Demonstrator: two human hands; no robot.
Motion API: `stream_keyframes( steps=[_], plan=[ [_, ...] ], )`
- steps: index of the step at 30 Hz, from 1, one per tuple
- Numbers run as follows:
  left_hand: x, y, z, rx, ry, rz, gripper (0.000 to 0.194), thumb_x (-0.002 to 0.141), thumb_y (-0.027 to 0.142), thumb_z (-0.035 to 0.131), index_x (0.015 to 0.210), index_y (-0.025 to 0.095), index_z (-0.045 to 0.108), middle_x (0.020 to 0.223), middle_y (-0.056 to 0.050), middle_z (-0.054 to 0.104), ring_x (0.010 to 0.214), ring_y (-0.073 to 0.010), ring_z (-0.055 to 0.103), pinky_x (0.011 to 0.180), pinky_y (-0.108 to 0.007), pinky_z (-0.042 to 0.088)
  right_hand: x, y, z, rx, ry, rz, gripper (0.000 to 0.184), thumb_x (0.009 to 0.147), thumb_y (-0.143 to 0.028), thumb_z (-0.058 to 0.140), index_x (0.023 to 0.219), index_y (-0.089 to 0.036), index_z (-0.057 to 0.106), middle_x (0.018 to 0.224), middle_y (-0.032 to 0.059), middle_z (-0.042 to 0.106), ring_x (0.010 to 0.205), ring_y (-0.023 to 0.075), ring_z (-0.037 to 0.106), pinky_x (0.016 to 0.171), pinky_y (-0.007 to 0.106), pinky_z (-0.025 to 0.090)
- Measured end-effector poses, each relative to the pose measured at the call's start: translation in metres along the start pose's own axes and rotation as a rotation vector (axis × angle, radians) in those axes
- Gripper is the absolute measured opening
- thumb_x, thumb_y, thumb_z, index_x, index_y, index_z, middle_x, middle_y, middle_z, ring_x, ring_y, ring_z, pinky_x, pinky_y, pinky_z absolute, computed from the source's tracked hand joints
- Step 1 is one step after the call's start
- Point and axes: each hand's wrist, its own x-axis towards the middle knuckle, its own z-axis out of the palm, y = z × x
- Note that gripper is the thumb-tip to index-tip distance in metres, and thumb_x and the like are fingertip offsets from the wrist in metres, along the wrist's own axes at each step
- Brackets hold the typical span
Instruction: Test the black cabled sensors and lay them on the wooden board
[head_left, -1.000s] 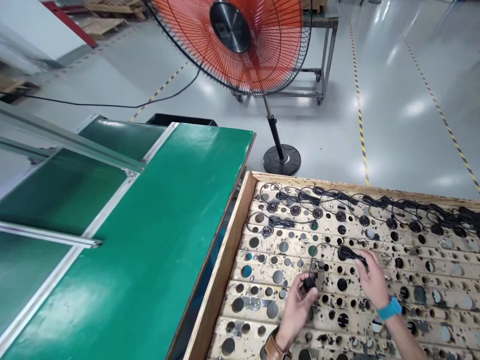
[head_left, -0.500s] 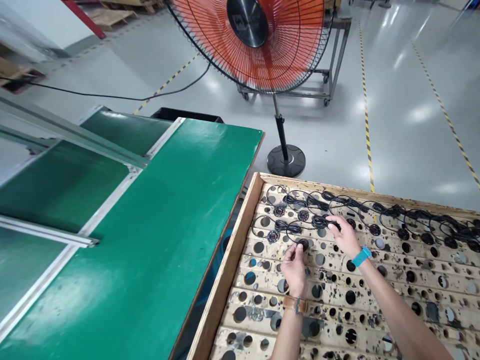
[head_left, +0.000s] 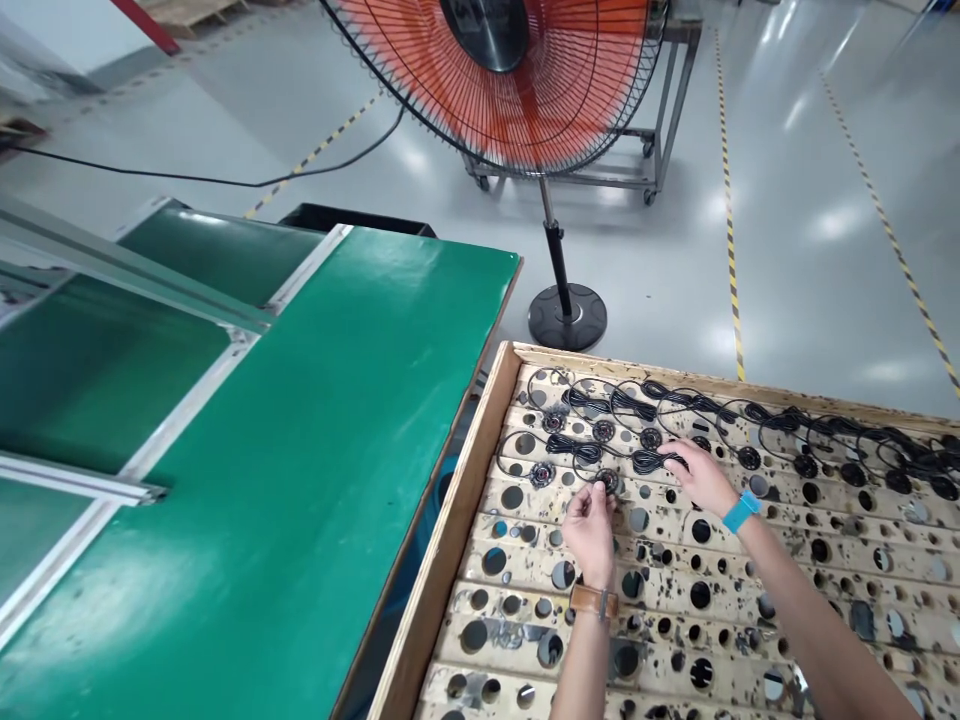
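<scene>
My left hand (head_left: pixel 590 525), with a brown band at the wrist, pinches a small round black part (head_left: pixel 607 482) at the tray surface. A bundled black cable (head_left: pixel 651 461) is between the fingers of my right hand (head_left: pixel 699 474), which has a blue band at the wrist. Left of my hands lie another round part (head_left: pixel 541 474) and its coiled cable (head_left: pixel 564 447). Behind them, a row of similar parts with coiled black cables (head_left: pixel 694 400) runs along the far side of the perforated wooden tray (head_left: pixel 517 575).
A green-topped table (head_left: pixel 330 440) stands left of the tray, with metal rails (head_left: pixel 187 420) across it. Beyond the tray is a standing fan (head_left: pixel 517 90) with an orange wheel and a round black base (head_left: pixel 568 316). A wheeled metal cart (head_left: pixel 660 120) stands behind the fan.
My right hand has shifted slightly right and down with the cable bundle, uncovering a round part behind it. My left hand stays at the same round part. The view has shifted slightly.
</scene>
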Motion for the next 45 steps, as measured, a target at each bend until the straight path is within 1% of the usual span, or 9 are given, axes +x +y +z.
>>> stream_keyframes(
  steps=[5,10,16,22,28,33,38,41,45],
  plan=[
    [0.007,0.005,-0.002,0.18,-0.003,0.037,0.048,0.07,0.06,0.074,0.085,0.015,0.068,0.073,-0.004,0.07,0.061,-0.0177,0.067,0.062,-0.031,0.055,-0.012,0.012,0.002,-0.289,-0.058,-0.098,0.033,0.099,-0.028,0.044,0.126,-0.028,0.064,0.115,0.0073,0.063,0.1,0.0218,0.064,0.084,0.035,0.055],
    [0.011,0.006,-0.005,0.349,-0.002,0.054,0.046,0.075,0.062,0.069,0.081,0.017,0.064,0.068,-0.004,0.07,0.061,-0.0214,0.069,0.062,-0.033,0.053,-0.023,0.013,0.012,-0.452,0.049,-0.139,0.035,0.099,-0.029,0.045,0.129,-0.028,0.064,0.116,0.0098,0.065,0.107,0.0265,0.059,0.087,0.04,0.054],
    [0.011,0.01,-0.008,0.444,0.01,0.122,0.046,0.079,0.063,0.062,0.08,0.018,0.063,0.069,-0.006,0.071,0.061,-0.0217,0.067,0.064,-0.034,0.051,-0.027,-0.015,0.039,-0.407,0.189,-0.154,0.038,0.1,-0.031,0.045,0.134,-0.022,0.06,0.125,0.0131,0.063,0.123,0.0314,0.049,0.102,0.051,0.044],
    [0.018,0.022,-0.018,0.638,-0.032,0.333,0.041,0.08,0.06,0.059,0.08,0.02,0.065,0.076,-0.009,0.073,0.069,-0.0243,0.067,0.07,-0.035,0.049,-0.021,-0.058,0.075,-0.347,0.115,-0.192,0.036,0.099,-0.03,0.049,0.133,-0.022,0.059,0.125,0.0107,0.063,0.125,0.0305,0.045,0.104,0.049,0.04],
    [0.029,0.033,-0.03,0.884,-0.082,0.383,0.039,0.082,0.059,0.06,0.07,0.023,0.058,0.068,-0.007,0.069,0.062,-0.024,0.063,0.064,-0.034,0.044,-0.021,-0.067,0.092,-0.376,0.077,-0.15,0.038,0.098,-0.03,0.052,0.134,-0.022,0.058,0.122,0.0123,0.061,0.125,0.0322,0.044,0.103,0.051,0.039],
    [0.031,0.043,-0.032,0.877,-0.063,0.664,0.034,0.09,0.052,0.057,0.097,0.019,0.061,0.088,-0.01,0.067,0.08,-0.0251,0.063,0.076,-0.038,0.05,-0.02,-0.072,0.097,-0.348,0.131,-0.104,0.043,0.096,-0.034,0.054,0.137,-0.021,0.054,0.124,0.0135,0.06,0.126,0.0335,0.042,0.102,0.051,0.039],
    [0.05,0.062,-0.019,1.056,-0.344,1.081,0.039,0.096,0.035,0.048,0.13,0.016,0.055,0.127,-0.017,0.06,0.124,-0.0311,0.052,0.105,-0.049,0.042,-0.013,-0.069,0.093,-0.343,0.234,-0.071,0.048,0.097,-0.037,0.051,0.142,-0.021,0.05,0.136,0.0152,0.055,0.133,0.0352,0.038,0.105,0.054,0.037],
    [0.064,0.067,-0.015,1.205,-0.506,1.193,0.041,0.097,0.032,0.048,0.135,0.019,0.054,0.137,-0.015,0.059,0.135,-0.0323,0.046,0.109,-0.051,0.037,-0.016,-0.054,0.086,-0.356,0.337,-0.016,0.045,0.099,-0.032,0.044,0.142,-0.021,0.051,0.137,0.0155,0.054,0.133,0.0352,0.038,0.106,0.056,0.035],
    [0.075,0.067,-0.019,1.3,-0.564,1.245,0.041,0.097,0.034,0.047,0.135,0.02,0.056,0.137,-0.014,0.061,0.133,-0.0314,0.048,0.107,-0.049,0.036,-0.025,-0.027,0.077,-0.41,0.399,0.039,0.043,0.097,-0.018,0.038,0.136,-0.021,0.055,0.133,0.0131,0.058,0.13,0.0325,0.041,0.104,0.052,0.036]
  ],
)
